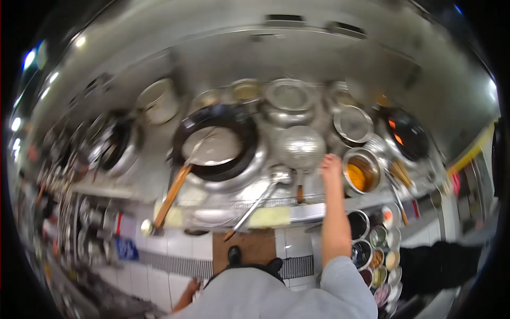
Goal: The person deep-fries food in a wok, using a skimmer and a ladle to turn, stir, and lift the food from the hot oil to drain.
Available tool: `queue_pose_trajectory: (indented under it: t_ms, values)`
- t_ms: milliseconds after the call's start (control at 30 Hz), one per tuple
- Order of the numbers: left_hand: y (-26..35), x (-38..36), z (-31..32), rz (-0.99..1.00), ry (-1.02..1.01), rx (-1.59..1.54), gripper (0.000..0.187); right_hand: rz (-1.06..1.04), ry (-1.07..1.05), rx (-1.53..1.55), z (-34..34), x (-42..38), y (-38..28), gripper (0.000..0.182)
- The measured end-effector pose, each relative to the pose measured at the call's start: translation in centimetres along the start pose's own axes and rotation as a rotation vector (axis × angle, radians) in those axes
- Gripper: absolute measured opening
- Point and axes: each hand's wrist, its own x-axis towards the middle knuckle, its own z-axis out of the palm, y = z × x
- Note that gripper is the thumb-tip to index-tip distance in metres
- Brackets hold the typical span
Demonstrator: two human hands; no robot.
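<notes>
My right hand (331, 164) is stretched forward over the stove counter, its fingers curled together. It is between a round perforated strainer (302, 147) and a steel pot (374, 166) with orange contents (359, 177). Blur hides what, if anything, those fingers hold. My left hand (193, 286) hangs low beside my body, too small and blurred to read its fingers. A long-handled ladle (280, 174) lies on the counter, its handle over the front edge. In the black wok (245, 127) rests a wide, pale, round utensil (215, 147) with a wooden handle (172, 195).
Lidded and open pots (287, 101) line the back. Another wok (406, 133), showing orange glints, sits at the right, near a bamboo brush (399, 173). Bowls of ingredients (377, 259) crowd my right side. A brown mat (223, 249) and floor grating (178, 263) lie below.
</notes>
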Motion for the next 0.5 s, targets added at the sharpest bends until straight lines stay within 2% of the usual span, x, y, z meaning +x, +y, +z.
queue_pose_trajectory:
  t_ms: [33,67,100,133,167,200,233,267,300,367,400,433,467,500]
  values:
    - [-2.0,3.3,1.2,0.073,0.050,-0.342,0.045,-0.026,0.047,-0.088,0.7,-0.6,-0.1,0.015]
    - [1.7,4.0,-1.8,0.067,-0.042,-0.068,0.047,-0.070,0.066,-0.301,2.4,-2.7,-0.1,0.016]
    - [-1.7,7.4,-1.4,0.704,0.195,0.584,0.046,-0.087,0.020,-0.421,0.8,-1.7,0.1,0.020]
    - [4.2,5.9,-4.8,0.031,-0.027,0.029,0.044,-0.036,0.160,-0.413,0.4,-0.3,0.3,0.025]
    - [11.3,1.6,-8.5,0.155,0.228,-0.152,0.039,0.122,-0.257,-0.253,-6.1,4.1,-1.3,0.044]
    - [12.7,1.8,-10.0,0.064,0.215,-0.170,0.036,0.034,0.213,-0.324,0.0,-0.3,0.0,0.064]
    - [12.8,2.4,-10.5,0.050,0.204,-0.361,0.036,0.121,0.169,-0.217,0.8,-2.5,0.1,0.076]
    - [12.8,2.9,-10.4,0.050,0.222,-0.369,0.033,0.099,0.226,-0.271,2.7,-5.9,0.9,0.078]
    - [12.4,3.4,-10.7,0.061,0.226,-0.370,0.031,0.063,0.261,-0.385,3.2,-8.7,1.6,0.075]
    - [9.8,5.3,-10.4,0.123,0.105,-0.283,0.031,0.120,0.098,-0.479,-5.3,-9.5,1.7,0.066]
    - [8.4,6.1,-9.3,0.111,0.175,-0.177,0.038,0.067,-0.003,-0.446,-9.8,-10.5,2.8,0.049]
    - [6.4,7.1,-8.2,0.103,0.183,-0.074,0.041,0.160,0.127,-0.663,-10.6,-14.2,4.1,0.032]
    - [3.8,8.7,-6.7,0.110,0.183,0.037,0.044,0.248,0.183,-0.728,-12.2,-18.6,6.3,0.020]
    - [-3.2,14.2,-1.7,0.201,0.218,0.221,0.049,0.333,0.256,-0.888,-9.3,-25.0,9.4,0.013]
